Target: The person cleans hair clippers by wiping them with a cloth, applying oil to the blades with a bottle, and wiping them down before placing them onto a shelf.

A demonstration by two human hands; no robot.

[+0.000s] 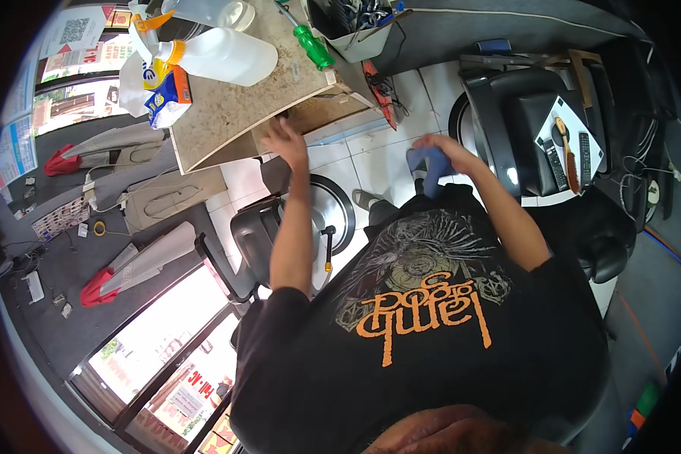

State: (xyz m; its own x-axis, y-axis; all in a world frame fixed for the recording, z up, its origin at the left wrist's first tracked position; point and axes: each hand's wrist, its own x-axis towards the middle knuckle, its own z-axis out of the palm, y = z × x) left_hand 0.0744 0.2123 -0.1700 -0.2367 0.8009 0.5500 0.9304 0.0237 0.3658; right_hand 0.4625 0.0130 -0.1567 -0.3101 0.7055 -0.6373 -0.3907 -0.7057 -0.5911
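My left hand (284, 142) reaches to the lower edge of a worn wooden cabinet (234, 113), beside its opening. Its fingers are apart and hold nothing; the fingertips are slightly blurred. A blue cloth (433, 172) hangs from my right hand (448, 150), whose fingers are closed on it, above the tiled floor. On the cabinet top stand or lie a white bottle with an orange collar (231, 57), a yellow and blue packet (166, 94) and a green-handled tool (312, 47).
A grey bin (348, 34) holds several tools at the top. A red object (380, 94) hangs by the cabinet's right side. One black chair (253, 238) stands lower left; another (522, 113), at right, bears a white board (592, 140) with a brush and remotes.
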